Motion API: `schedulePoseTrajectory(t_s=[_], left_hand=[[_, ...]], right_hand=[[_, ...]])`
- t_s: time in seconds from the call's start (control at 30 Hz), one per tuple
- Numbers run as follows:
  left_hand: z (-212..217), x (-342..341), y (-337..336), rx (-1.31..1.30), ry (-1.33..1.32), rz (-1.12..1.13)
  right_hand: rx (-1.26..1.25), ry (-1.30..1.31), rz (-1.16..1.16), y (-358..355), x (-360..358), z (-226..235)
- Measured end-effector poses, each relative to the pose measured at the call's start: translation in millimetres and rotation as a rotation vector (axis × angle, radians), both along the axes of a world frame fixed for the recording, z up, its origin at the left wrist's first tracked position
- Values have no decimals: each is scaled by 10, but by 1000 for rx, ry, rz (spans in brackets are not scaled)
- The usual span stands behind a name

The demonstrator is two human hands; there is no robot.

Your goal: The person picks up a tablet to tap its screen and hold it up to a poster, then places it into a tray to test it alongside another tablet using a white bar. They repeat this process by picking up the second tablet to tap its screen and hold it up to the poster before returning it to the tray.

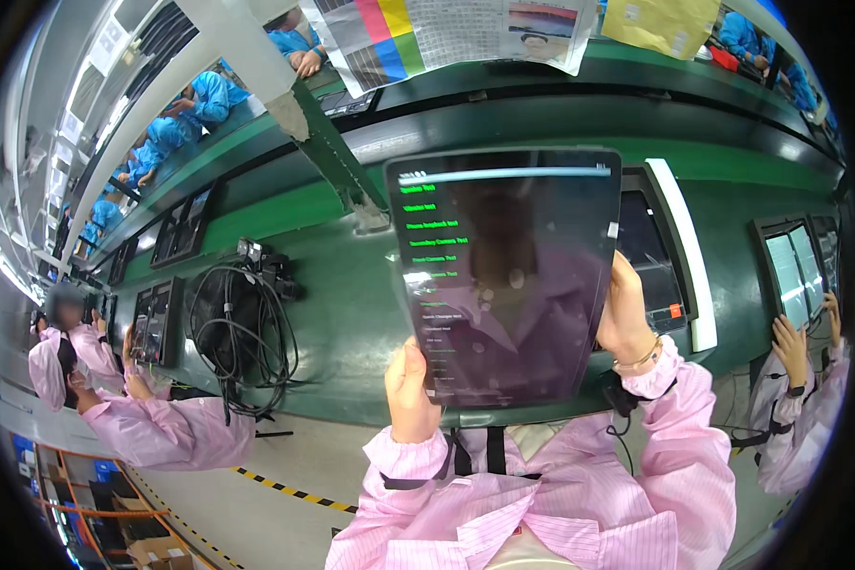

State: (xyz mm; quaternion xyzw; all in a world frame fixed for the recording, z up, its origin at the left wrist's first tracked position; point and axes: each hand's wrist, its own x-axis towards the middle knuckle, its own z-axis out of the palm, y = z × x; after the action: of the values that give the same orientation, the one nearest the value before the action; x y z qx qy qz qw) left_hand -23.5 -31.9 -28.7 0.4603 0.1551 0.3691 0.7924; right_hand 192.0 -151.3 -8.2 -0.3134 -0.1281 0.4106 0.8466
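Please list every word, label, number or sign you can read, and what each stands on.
Held tablet: a column of green lines, the upper ones legible but not transcribed here; lower lines too small to read.
Hanging printed sheet with coloured blocks: print too small.
Orange mark on the device behind: too small.
Lit screen at right: too blurred.

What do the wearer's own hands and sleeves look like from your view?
The left hand and right hand are gloveless. The left sleeve and right sleeve are pink with fine stripes. A thin gold-toned bracelet circles the right wrist; a dark strap crosses the left sleeve.
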Motion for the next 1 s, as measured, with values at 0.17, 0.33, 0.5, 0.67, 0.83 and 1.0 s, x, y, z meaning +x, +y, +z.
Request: schedulePoseTrajectory(t_s=[0.17, 0.33, 0.5, 0.67, 0.83, 1.0], left_hand=[[-97, -77, -50, -79, 181, -6], [-168, -106, -112, -48, 308, -89], [-248, -133, -86, -1, 359, -182], [-127, 13, -195, 57, 392, -330], [-284, -115, -204, 138, 524, -418], [-303, -86, -229, 54, 495, -410]], right_hand=[[-44, -53, 15, -118, 387, 130], [187, -145, -16, -246, 468, 381], [54, 55, 33, -305, 678, 23], [57, 134, 369, -475, 501, -197], [229, 101, 342, -170, 141, 470], [644, 198, 184, -495, 412, 288]])
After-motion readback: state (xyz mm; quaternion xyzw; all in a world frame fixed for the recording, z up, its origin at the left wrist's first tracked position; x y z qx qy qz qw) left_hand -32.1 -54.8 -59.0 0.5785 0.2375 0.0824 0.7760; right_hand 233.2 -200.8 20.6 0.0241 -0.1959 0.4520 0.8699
